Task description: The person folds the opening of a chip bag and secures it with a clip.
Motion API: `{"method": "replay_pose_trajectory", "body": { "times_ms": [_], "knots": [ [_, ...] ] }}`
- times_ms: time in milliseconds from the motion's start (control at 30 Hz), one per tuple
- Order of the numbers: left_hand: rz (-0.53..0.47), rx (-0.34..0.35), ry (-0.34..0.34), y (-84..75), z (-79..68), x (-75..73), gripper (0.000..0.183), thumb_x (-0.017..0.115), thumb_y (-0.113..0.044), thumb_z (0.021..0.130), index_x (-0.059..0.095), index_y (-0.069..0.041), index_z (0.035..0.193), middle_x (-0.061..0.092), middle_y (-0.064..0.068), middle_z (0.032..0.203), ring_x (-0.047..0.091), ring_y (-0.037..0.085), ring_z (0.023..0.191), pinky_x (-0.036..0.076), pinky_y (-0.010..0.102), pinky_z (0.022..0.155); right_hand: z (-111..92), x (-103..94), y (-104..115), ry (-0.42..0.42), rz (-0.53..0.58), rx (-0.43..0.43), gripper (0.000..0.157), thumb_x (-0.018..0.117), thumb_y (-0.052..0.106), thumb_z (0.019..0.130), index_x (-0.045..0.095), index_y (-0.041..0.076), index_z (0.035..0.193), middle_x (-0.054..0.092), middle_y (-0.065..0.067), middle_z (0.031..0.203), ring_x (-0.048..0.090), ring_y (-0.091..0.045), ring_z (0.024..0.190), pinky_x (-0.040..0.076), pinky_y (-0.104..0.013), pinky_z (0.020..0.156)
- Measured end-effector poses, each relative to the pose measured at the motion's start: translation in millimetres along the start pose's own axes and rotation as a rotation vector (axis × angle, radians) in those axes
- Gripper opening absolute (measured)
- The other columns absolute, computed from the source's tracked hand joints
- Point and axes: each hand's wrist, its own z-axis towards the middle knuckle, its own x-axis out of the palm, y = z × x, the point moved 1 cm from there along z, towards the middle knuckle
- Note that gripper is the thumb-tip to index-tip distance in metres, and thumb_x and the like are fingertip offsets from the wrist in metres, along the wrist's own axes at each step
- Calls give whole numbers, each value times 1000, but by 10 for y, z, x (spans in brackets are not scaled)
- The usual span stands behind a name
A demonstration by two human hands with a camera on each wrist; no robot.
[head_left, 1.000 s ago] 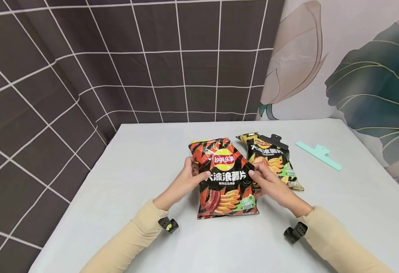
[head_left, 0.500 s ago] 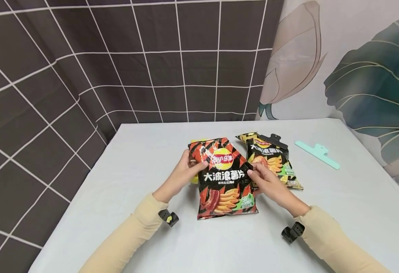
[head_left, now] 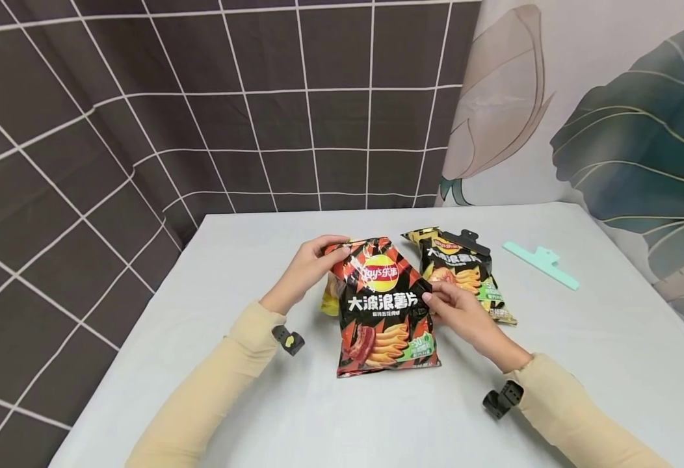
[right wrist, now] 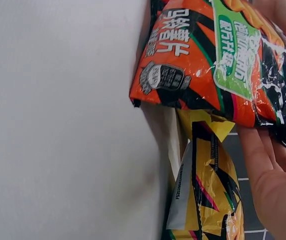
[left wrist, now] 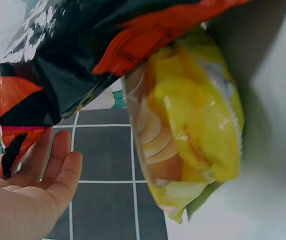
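In the head view a red and black Lay's chip bag (head_left: 380, 312) is held up between both hands, front facing the camera. My left hand (head_left: 313, 266) pinches its upper left corner, thumb in front and fingers behind, as the left wrist view also shows. At the bag's right edge my right hand (head_left: 461, 315) grips it between thumb and fingers. The bag's top right corner looks folded or slanted. Behind the red bag, a yellow bag (left wrist: 198, 115) of chips stands partly hidden.
A black and gold Lay's bag (head_left: 465, 273) lies right behind my right hand, with a black clip (head_left: 466, 242) across its top. Farther right on the white table (head_left: 231, 260) lies a mint green clip (head_left: 541, 263). Dark gridded cloth (head_left: 342, 117) hangs behind.
My left hand has moved up along the red bag's left edge to its top corner. More of the yellow bag behind shows. The right hand keeps its grip with little movement.
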Motion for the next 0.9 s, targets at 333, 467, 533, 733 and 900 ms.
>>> {"method": "replay_pose_trajectory", "body": {
  "times_ms": [333, 467, 533, 733, 900],
  "knots": [
    [175, 18, 14, -123, 117, -44, 36, 61, -30, 94, 65, -12, 125, 64, 8, 125, 60, 22, 113, 50, 36, 93, 4, -36, 22, -48, 159, 28, 48, 59, 21, 96, 48, -4, 135, 60, -22, 123, 66, -4, 82, 56, -26, 82],
    [256, 65, 19, -212, 168, -48, 34, 61, -31, 94, 66, -12, 122, 67, 6, 120, 62, 20, 110, 53, 35, 90, 8, -43, 20, -45, 201, 21, 51, 61, 21, 95, 47, -5, 136, 63, -10, 116, 65, -5, 85, 55, -25, 83],
    [290, 86, 27, -268, 191, -43, 33, 60, -30, 94, 67, -11, 121, 68, 6, 117, 63, 19, 108, 52, 35, 90, 12, -40, 14, -38, 237, 23, 52, 61, 20, 95, 46, -6, 137, 63, 0, 111, 65, -5, 86, 55, -24, 84],
    [404, 131, 55, -397, 277, 11, 31, 60, -31, 94, 68, -13, 118, 70, 5, 113, 64, 18, 103, 51, 35, 91, 19, -23, 6, -34, 307, 41, 53, 61, 18, 95, 43, -8, 137, 61, 11, 103, 62, -3, 87, 54, -22, 83],
    [482, 177, 83, -450, 328, 73, 31, 59, -31, 94, 69, -14, 118, 70, 5, 113, 64, 17, 103, 51, 35, 91, 11, -18, 18, -32, 325, 48, 52, 61, 17, 94, 44, -9, 137, 61, 9, 102, 61, -3, 87, 53, -20, 83]
  ]
}}
